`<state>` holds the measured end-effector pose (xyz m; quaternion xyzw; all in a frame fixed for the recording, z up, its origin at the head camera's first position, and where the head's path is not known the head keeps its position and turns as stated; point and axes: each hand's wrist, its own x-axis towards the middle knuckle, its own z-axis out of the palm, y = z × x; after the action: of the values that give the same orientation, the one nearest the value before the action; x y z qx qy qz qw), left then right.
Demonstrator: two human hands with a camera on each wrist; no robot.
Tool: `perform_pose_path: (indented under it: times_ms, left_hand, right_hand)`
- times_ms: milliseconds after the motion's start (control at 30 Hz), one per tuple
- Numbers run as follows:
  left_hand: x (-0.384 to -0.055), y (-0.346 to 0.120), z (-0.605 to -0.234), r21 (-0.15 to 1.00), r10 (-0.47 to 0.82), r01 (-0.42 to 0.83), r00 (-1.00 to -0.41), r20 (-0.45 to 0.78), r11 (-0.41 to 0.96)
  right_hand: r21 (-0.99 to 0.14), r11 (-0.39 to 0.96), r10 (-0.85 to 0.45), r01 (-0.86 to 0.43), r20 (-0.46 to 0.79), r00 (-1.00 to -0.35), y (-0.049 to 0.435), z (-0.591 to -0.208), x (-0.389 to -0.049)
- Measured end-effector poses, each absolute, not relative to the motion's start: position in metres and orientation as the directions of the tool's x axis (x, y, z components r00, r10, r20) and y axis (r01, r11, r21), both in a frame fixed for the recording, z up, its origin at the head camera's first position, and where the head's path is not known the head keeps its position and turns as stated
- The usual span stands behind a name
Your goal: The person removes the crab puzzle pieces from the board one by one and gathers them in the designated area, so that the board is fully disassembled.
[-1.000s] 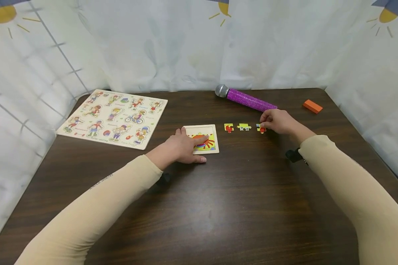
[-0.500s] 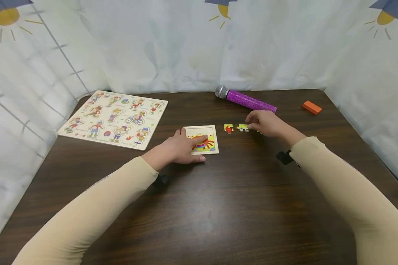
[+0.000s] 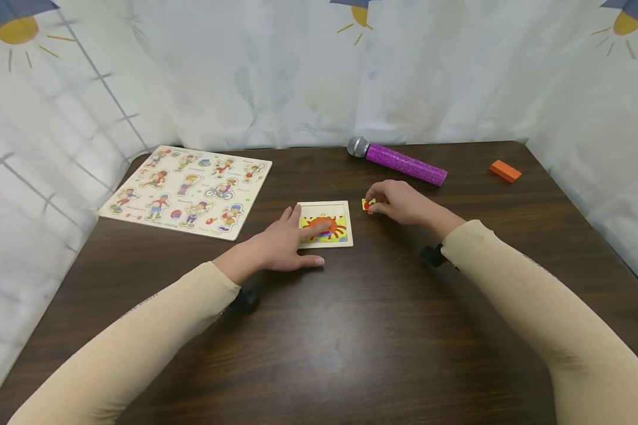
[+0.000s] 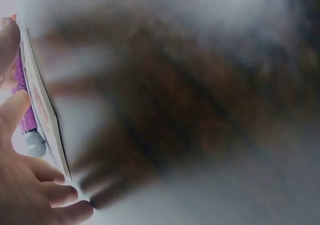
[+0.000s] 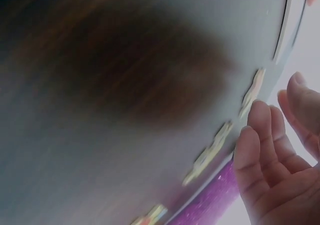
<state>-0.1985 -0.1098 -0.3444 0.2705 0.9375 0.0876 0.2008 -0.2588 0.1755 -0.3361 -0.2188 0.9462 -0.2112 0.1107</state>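
Observation:
My left hand [image 3: 282,245] lies with fingers spread on a small square wooden-framed puzzle [image 3: 350,236], its index finger over the red crab picture. A bare pale strip shows along the puzzle's top. In the left wrist view the fingertips reach the frame's edge [image 4: 52,115]. My right hand [image 3: 401,202] hovers over a row of puzzle pieces, fingertips at the leftmost yellow-and-red piece [image 3: 365,204]. In the right wrist view that piece [image 5: 254,91] lies on the table, and thumb and fingers are apart. A middle piece [image 5: 207,154] and another piece [image 5: 152,216] are hidden by the hand in the head view.
A purple glitter microphone [image 3: 404,163] lies behind the right hand. An orange block [image 3: 505,171] sits at the back right. At the back left is a large wooden peg board [image 3: 188,192] with sports figures. White curtains [image 3: 298,71] hang behind the dark wooden table [image 3: 340,354].
My right hand has moved left along the row, from the rightmost piece to the leftmost one. The left hand stays on the crab puzzle. The view has shifted slightly.

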Motion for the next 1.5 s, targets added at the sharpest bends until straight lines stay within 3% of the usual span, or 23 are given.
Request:
perform_pose_path:
  times_ms: [400, 733, 1500]
  left_hand:
    - [-0.196, -0.108, -0.346, 0.215, 0.533, 0.488, -0.778, -0.332, 0.846]
    - [-0.194, -0.105, -0.347, 0.206, 0.541, 0.501, -0.767, -0.344, 0.841]
    - [-0.196, -0.107, -0.345, 0.194, 0.532, 0.496, -0.771, -0.351, 0.847]
  right_hand:
    - [-0.453, 0.761, -0.564, -0.465, -0.106, -0.819, 0.132, -0.335, -0.26]
    - [-0.441, 0.693, -0.681, -0.57, -0.141, -0.719, 0.089, -0.341, -0.267]
    - [-0.491, 0.733, -0.633, -0.47, -0.239, -0.736, 0.073, -0.339, -0.273]
